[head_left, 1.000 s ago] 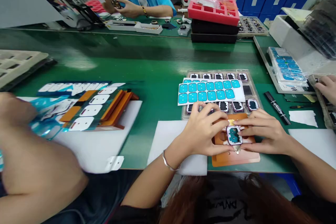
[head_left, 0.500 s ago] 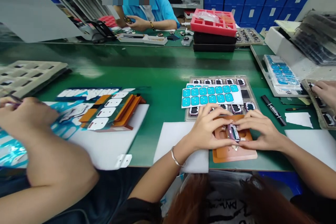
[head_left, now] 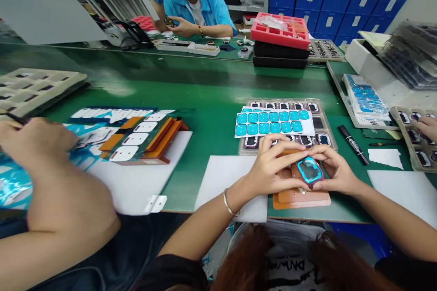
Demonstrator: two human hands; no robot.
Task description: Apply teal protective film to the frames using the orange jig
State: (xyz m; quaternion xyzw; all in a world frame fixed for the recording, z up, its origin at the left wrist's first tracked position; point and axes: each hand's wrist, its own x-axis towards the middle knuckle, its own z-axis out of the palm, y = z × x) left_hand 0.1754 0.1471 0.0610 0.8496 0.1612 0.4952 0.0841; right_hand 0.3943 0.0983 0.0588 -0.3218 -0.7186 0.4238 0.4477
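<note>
Low and right of centre in the frame, I hold a small purple-rimmed case [head_left: 310, 170] with a blue film face between my left hand [head_left: 273, 168] and right hand [head_left: 332, 170], fingertips of both closed on its edges. It sits tilted just above the orange jig [head_left: 300, 198] on the green surface [head_left: 205, 95], long axis running upper left to lower right. I can read no lettering on the case; the black marker [head_left: 353, 144] to the right carries print too small to make out.
</note>
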